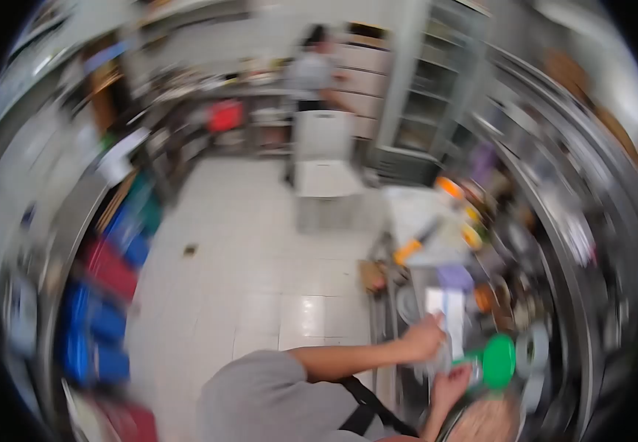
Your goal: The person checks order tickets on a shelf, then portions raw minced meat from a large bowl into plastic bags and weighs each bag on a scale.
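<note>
Motion blurs the view. My left hand [426, 339] is over the worktop at the lower right, its fingers closed on something pale and see-through that I cannot make out. Just below it, my right hand [453, 383] has its fingers closed near the same pale thing; what it holds is too smeared to name. A white pack with a blue stripe [455, 313] lies just beyond my left hand. Right of my right hand is a round green object [499, 361], with pale rolls or rings [532, 348] next to it.
Knife with a yellow handle [409, 252] on a white board [400, 206]. White chair [325, 177] ahead; a person [312, 70] stands behind it. Glass-door fridge [426, 88] at the back. Blue bins [98, 331] and red bins [109, 269] at left. Metal shelving [555, 199] at right.
</note>
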`<state>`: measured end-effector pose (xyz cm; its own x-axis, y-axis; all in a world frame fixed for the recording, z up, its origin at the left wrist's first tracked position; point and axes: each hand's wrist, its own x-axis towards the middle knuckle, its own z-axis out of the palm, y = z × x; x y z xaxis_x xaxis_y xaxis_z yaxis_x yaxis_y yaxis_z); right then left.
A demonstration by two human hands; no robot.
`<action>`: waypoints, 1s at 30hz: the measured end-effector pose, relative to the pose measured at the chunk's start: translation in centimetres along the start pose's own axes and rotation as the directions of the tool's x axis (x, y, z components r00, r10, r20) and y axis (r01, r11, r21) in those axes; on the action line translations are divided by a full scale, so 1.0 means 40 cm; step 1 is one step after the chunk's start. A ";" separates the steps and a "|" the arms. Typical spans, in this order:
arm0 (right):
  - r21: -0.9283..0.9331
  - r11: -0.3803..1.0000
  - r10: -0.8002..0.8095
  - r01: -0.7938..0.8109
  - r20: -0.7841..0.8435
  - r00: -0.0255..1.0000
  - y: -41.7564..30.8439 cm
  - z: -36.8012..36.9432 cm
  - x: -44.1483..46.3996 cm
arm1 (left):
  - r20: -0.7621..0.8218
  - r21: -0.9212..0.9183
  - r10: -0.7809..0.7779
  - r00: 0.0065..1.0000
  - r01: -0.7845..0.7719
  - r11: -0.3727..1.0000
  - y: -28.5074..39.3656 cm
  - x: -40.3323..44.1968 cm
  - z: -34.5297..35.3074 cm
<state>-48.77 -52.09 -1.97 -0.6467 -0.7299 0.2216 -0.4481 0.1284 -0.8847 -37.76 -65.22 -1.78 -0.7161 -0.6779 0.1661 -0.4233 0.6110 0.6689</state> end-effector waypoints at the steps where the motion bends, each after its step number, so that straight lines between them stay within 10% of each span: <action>1: 0.014 1.000 0.005 -0.002 -0.170 0.985 -0.062 0.018 -0.011 | 0.015 -0.046 -0.018 1.000 0.019 0.999 -0.007 0.010 0.005; 2: -0.144 0.972 -0.223 0.188 -0.297 0.928 -0.053 0.015 -0.003 | 0.044 0.033 0.140 0.989 -0.142 0.989 -0.001 0.002 -0.012; 4: -0.330 0.941 -0.035 -0.078 -0.323 0.946 -0.053 -0.046 -0.013 | 0.062 0.020 0.532 0.844 -0.534 0.845 -0.063 0.023 0.029; 5: -0.307 0.949 -0.039 -0.076 -0.352 0.935 -0.032 -0.070 -0.018 | 0.172 -0.333 0.430 0.886 -0.358 0.872 -0.103 0.040 0.055; 6: -0.266 0.958 -0.010 -0.103 -0.393 0.920 -0.030 -0.099 -0.031 | 0.125 -0.167 0.581 0.804 -0.560 0.811 -0.003 0.063 -0.037; 7: -0.098 0.977 0.130 -0.188 -0.426 0.895 -0.030 -0.111 -0.050 | 0.320 -0.306 0.361 0.876 -0.265 0.914 -0.021 0.098 -0.010; 10: 0.054 0.958 0.275 -0.282 -0.446 0.851 -0.030 -0.132 -0.108 | 0.394 -0.143 0.536 0.747 -0.526 0.838 0.163 0.137 -0.039; 13: 0.532 0.732 0.624 -0.425 -0.273 0.732 0.013 -0.274 -0.149 | 0.493 -0.266 0.677 0.547 -0.646 0.716 0.268 0.179 0.027; 15: 0.498 0.752 0.575 -0.432 -0.174 0.799 0.055 -0.420 -0.184 | 0.415 -0.275 0.865 0.283 -0.867 0.415 0.313 0.193 0.087; 17: 0.052 0.895 0.423 -0.444 -0.416 0.805 0.176 -0.585 -0.236 | 0.406 -0.271 0.846 0.344 -0.839 0.471 0.374 0.220 0.134; 19: -0.463 0.691 0.399 -0.555 -0.396 0.827 0.273 -0.726 -0.270 | 0.510 -0.210 0.689 0.515 -0.702 0.681 0.442 0.248 0.146; 22: -0.728 0.415 0.566 -0.546 -0.263 0.781 0.339 -0.775 -0.284 | 0.544 -0.234 0.653 0.527 -0.653 0.721 0.537 0.266 0.162; 30: -0.735 0.525 0.421 -0.429 -0.214 0.881 0.485 -0.766 -0.299 | 0.562 -0.259 0.561 0.608 -0.515 0.817 0.564 0.331 0.174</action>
<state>-68.63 -20.30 -9.22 -0.8906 -0.4458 -0.0897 -0.4114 0.8740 -0.2586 -60.63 -57.56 10.47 -0.9847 0.1599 0.0691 0.1661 0.7426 0.6488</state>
